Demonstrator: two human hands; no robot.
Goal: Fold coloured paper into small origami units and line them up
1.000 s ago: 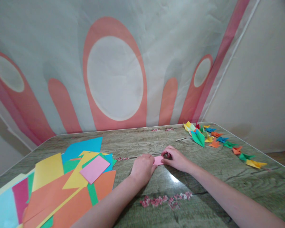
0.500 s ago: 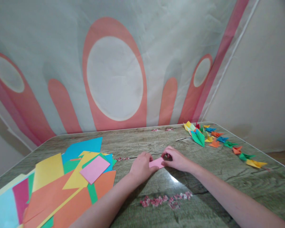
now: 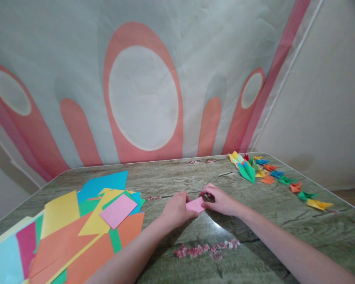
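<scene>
A small piece of pink paper [image 3: 195, 205] is held between my two hands, a little above or on the tabletop; I cannot tell which. My left hand [image 3: 179, 209] grips its left end, with the thumb along the near side and the fingers curled behind. At the right end, my right hand [image 3: 215, 200] pinches the paper between thumb and bent fingers. Some folds of the paper are hidden by the fingers. Left of my hands, a pink paper square [image 3: 118, 211] lies on top of a heap of coloured sheets.
The heap of coloured paper [image 3: 68, 244] covers the table's left side. Several small folded paper figures [image 3: 285, 180] run in a row along the right edge, beside a green folded paper plane [image 3: 246, 172]. A printed cloth [image 3: 142, 94] hangs behind the wood-patterned table [image 3: 171, 177].
The pink paper tilts up a little, showing more of its face. Both hands have shifted only slightly, and the fingers of the right hand have moved a bit.
</scene>
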